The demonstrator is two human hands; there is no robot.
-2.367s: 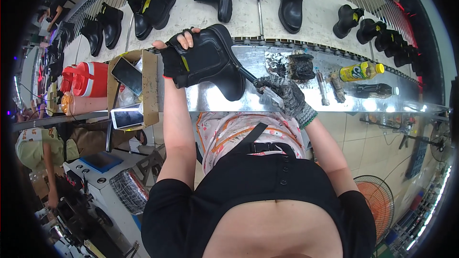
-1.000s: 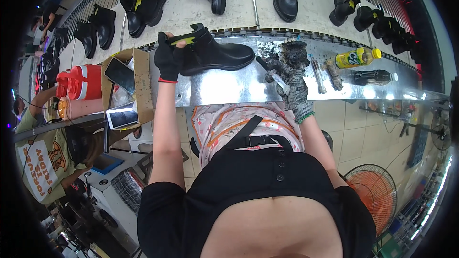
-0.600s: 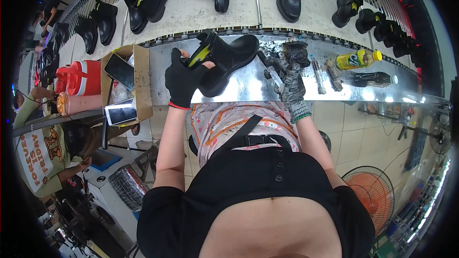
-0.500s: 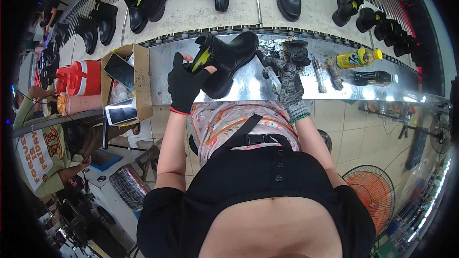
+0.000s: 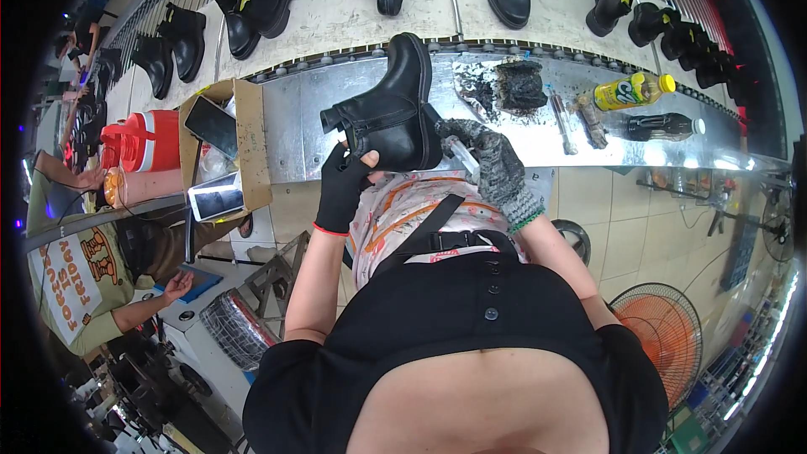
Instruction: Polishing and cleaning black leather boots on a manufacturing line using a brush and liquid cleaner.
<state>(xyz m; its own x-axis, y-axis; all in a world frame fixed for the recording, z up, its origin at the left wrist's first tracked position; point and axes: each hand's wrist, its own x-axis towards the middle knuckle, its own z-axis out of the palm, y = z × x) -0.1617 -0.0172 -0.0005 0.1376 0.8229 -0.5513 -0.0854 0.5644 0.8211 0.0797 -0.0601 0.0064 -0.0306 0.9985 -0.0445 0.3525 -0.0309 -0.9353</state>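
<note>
A black ankle boot (image 5: 382, 118) lies on its side over the metal bench, toe pointing away and sole facing right. My left hand (image 5: 343, 185), in a black glove with bare fingertips, grips it by the top of its shaft. My right hand (image 5: 496, 170), in a grey knitted glove with dark stains, is closed on a slim brush (image 5: 461, 155) with a clear handle. The dark head of that brush meets the edge of the boot's sole. Its bristles are too small to make out.
Right of the boot lie a blackened sponge-like block (image 5: 521, 87), a clear-handled stick (image 5: 562, 122), a yellow bottle (image 5: 632, 92) and a dark bottle (image 5: 664, 127). A cardboard box (image 5: 256, 147) with phones stands left. Several boots line the conveyor (image 5: 454, 21) behind. Another person stands at the left.
The boot has turned so its toe points away and its sole faces right. My left hand has shifted slightly right and nearer; my right hand has brought the brush left to the sole edge.
</note>
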